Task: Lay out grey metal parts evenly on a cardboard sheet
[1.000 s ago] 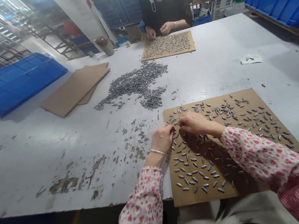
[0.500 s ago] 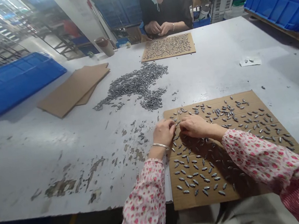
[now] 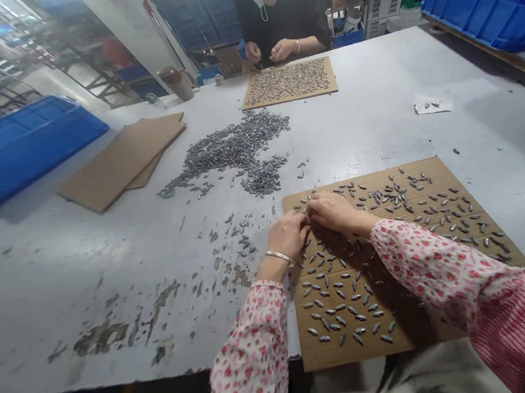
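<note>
The left hand and right hand meet over the left edge of a flat, corrugated cardboard sheet, fingers curled and fingertips pressed close together; whether they pinch anything is too small to tell. Spindle-shaped grey metal pieces, with a dull sheen, lie scattered singly across the sheet, many of them close beneath the hands. A thin metal bangle circles the left wrist, just above a pink floral sleeve. Beyond the sheet, on a scuffed white table with flaking paint, lies a long heap of the same pieces. Farther from the sheet, a co-worker's hands sit at the far edge of a second, densely covered cardboard sheet.
</note>
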Demonstrator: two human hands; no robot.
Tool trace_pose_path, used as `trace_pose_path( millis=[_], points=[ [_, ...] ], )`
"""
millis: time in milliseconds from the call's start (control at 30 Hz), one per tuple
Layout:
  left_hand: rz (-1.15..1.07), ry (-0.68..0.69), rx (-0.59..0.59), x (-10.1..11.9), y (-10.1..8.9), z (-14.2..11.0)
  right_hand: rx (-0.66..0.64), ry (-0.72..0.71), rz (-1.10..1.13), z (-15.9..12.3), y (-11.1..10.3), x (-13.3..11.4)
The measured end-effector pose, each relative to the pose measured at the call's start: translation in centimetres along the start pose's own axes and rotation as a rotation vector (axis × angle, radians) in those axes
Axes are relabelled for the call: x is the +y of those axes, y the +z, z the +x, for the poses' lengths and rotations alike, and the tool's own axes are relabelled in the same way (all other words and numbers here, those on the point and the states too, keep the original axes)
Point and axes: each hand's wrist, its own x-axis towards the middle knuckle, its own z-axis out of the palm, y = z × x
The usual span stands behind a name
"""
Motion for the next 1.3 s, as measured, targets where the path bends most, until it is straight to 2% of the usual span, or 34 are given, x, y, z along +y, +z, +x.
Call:
trace_pose_path(
  millis=[300, 467, 600, 733, 900, 1133, 1300],
  points=[
    [0.198, 0.163, 0.047, 1.0, 0.1, -1.0, -0.057, -0.115, -0.101, -1.7, -1.6, -0.2],
    [0.131, 0.228, 0.052, 0.2, 0.8, -1.5, -0.052, -0.108, -0.071, -2.7, -1.6, 0.1],
    [-0.001, 0.150, 0.083, -0.6, 0.5, -2.4, -0.063, -0.108, -0.036, -2.9, -0.9, -0.2],
    [-0.093, 0.074, 0.062, 0.0, -0.4, -3.7, -0.085, -0.133, -0.070, -2.6, -0.2, -0.8],
    [0.006, 0.070, -0.002, 1.6, -0.7, -4.5, -0.118, -0.187, -0.018, -2.2, -0.5, -1.5],
    [0.096, 0.099, 0.033, 2.5, 0.5, -4.3, -0.067, 0.000, 0.078, -4.4, -3.5, -0.2],
    [0.175, 0.105, 0.019, 2.7, 0.7, -4.0, -0.114, -0.127, 0.014, -5.6, -2.7, 1.3]
  ],
)
